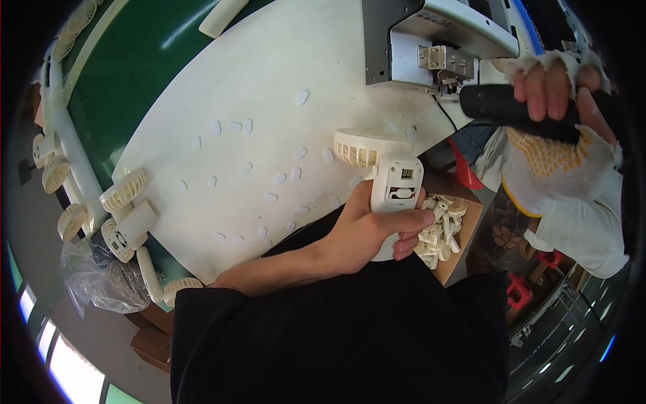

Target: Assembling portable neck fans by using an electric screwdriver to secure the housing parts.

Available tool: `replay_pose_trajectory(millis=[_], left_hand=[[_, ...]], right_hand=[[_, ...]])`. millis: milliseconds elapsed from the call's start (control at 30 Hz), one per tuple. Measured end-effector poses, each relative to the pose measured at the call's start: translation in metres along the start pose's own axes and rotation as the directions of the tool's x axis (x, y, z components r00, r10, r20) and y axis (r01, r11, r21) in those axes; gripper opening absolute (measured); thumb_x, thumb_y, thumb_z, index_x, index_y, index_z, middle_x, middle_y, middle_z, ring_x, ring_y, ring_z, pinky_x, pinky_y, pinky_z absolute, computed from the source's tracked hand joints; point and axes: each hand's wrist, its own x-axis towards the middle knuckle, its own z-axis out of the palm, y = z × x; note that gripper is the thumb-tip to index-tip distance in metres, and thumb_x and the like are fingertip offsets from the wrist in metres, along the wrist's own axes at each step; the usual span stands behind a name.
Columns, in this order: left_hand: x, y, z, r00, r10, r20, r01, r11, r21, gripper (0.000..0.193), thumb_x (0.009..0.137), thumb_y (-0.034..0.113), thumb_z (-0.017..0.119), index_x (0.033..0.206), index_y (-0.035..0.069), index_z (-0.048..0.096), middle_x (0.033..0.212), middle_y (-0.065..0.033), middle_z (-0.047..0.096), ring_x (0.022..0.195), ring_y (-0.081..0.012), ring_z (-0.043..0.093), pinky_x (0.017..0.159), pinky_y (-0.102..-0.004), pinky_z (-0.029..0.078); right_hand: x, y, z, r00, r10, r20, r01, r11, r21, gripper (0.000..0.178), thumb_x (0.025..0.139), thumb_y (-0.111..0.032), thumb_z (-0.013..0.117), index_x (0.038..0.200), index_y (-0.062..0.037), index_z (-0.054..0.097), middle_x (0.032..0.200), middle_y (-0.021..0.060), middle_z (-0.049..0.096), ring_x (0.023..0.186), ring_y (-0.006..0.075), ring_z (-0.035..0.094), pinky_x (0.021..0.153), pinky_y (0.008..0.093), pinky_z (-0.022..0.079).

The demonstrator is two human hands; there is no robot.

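Note:
My left hand (377,225) is wrapped around a cream handheld fan (397,176), its round head tilted to the left above the white tabletop. A small dark display and an oval opening show on the fan's handle, with my thumb across it lower down. At the upper right, my right hand (555,101), in a white glove with yellow grip dots and bare fingertips, is closed around a thick black cylindrical handle (488,102). What the handle joins at its right end is hidden. Small white oval pieces (301,153) lie scattered on the table.
A grey and white machine (441,40) with a metal fixture stands at the back right. Below the table's right edge, a cardboard box (464,232) holds several cream fan parts. More fans (124,192) and a clear plastic bag (101,279) sit at the left over a green surface (145,74).

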Motion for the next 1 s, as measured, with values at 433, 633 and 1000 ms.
replay_pose_trajectory(millis=[433, 633, 1000], left_hand=[[-0.002, 0.0, -0.003, 1.0, 0.009, 0.023, -0.009, 1.0, 0.006, 0.016, 0.088, 0.002, 0.064, 0.08, 0.004, 0.05, 0.059, -0.0031, 0.048, 0.048, -0.013, 0.049, 0.047, -0.0297, 0.04], [-0.002, 0.0, -0.003, 1.0, 0.005, -0.005, -0.005, 0.998, 0.063, 0.015, 0.086, 0.001, 0.064, 0.086, 0.003, 0.05, 0.06, -0.0037, 0.049, 0.049, -0.0126, 0.05, 0.046, -0.03, 0.041], [-0.002, 0.0, -0.003, 1.0, -0.022, 0.01, 0.022, 1.0, 0.008, 0.014, 0.087, -0.006, 0.061, 0.093, 0.002, 0.05, 0.069, -0.0066, 0.052, 0.053, -0.0142, 0.048, 0.048, -0.0308, 0.038]], right_hand=[[-0.092, -0.063, 0.063, 0.981, -0.125, -0.148, 0.109, 0.988, -0.111, 0.028, 0.081, -0.031, 0.061, 0.095, -0.0131, 0.045, 0.077, -0.001, 0.051, 0.069, 0.0129, 0.05, 0.078, 0.0318, 0.037], [-0.069, -0.044, 0.079, 0.995, 0.04, -0.095, -0.057, 0.981, -0.184, 0.035, 0.081, -0.03, 0.065, 0.102, -0.0175, 0.039, 0.075, -0.0003, 0.051, 0.068, 0.0137, 0.052, 0.077, 0.035, 0.04], [-0.075, -0.041, 0.09, 0.981, 0.069, -0.181, -0.097, 0.984, -0.151, 0.036, 0.085, -0.027, 0.064, 0.105, -0.0185, 0.035, 0.075, -0.0003, 0.05, 0.069, 0.0148, 0.05, 0.08, 0.0395, 0.039]])
